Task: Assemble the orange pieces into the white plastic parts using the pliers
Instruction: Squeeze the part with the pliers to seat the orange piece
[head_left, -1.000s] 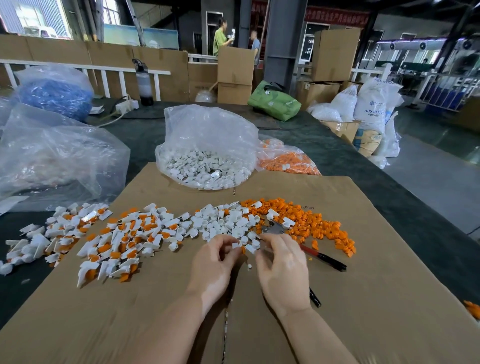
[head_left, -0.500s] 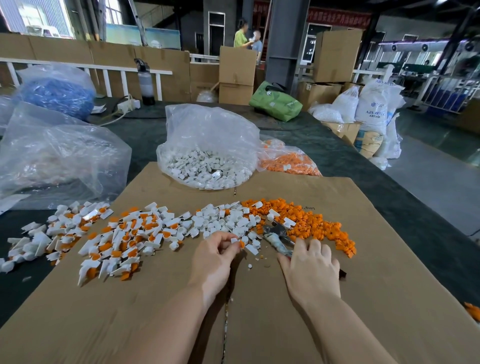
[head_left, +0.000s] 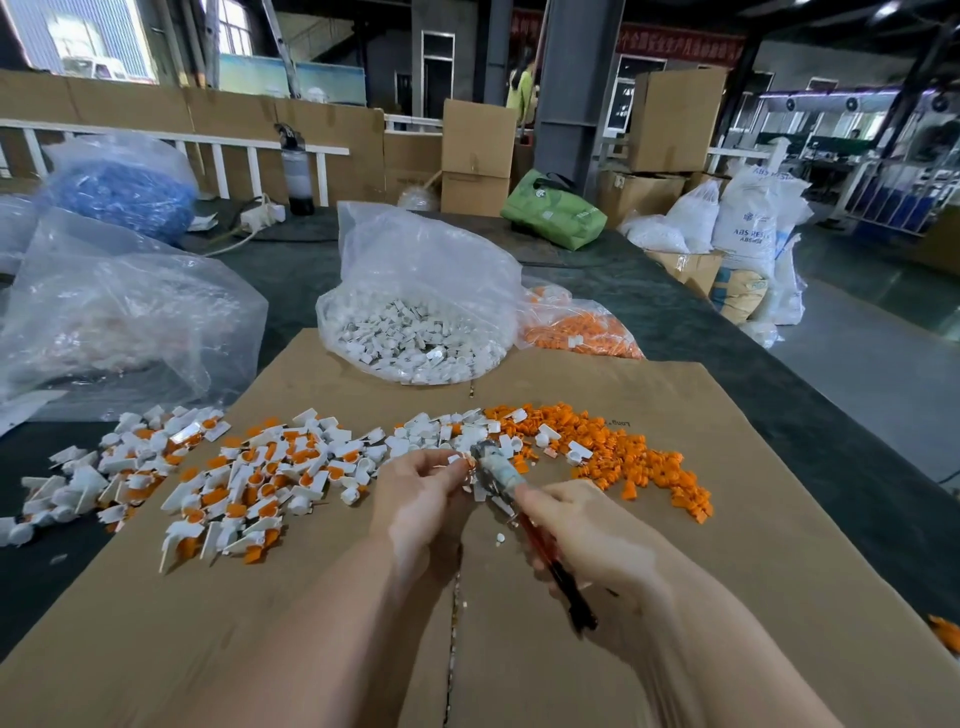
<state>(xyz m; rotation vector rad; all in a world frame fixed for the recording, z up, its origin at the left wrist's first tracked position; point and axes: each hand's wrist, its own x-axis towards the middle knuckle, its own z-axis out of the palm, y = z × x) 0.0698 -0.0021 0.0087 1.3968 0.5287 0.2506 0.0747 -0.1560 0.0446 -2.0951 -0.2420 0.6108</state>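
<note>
Gripping the pliers (head_left: 496, 470) by their red-and-black handles, the right hand (head_left: 587, 540) had the metal nose up against a small piece pinched in the fingertips of the left hand (head_left: 423, 491), just above the cardboard sheet (head_left: 675, 597) on the counter (head_left: 675, 312). To do this step well, I judged the nose should meet the piece squarely and the squeeze stay gentle and even, so the orange insert seated straight in the white part without cracking it, while the left fingers kept clear of the nose. Loose orange pieces (head_left: 623, 457) lay to the right of the hands, loose white plastic parts (head_left: 431, 431) just beyond them, and finished pieces (head_left: 249, 483) spread to the left. The held piece was blurred and mostly covered by fingertips, so whether the insert was already started could not be told; the plier nose was smeared by motion, and the lower handle ran under the palm
</note>
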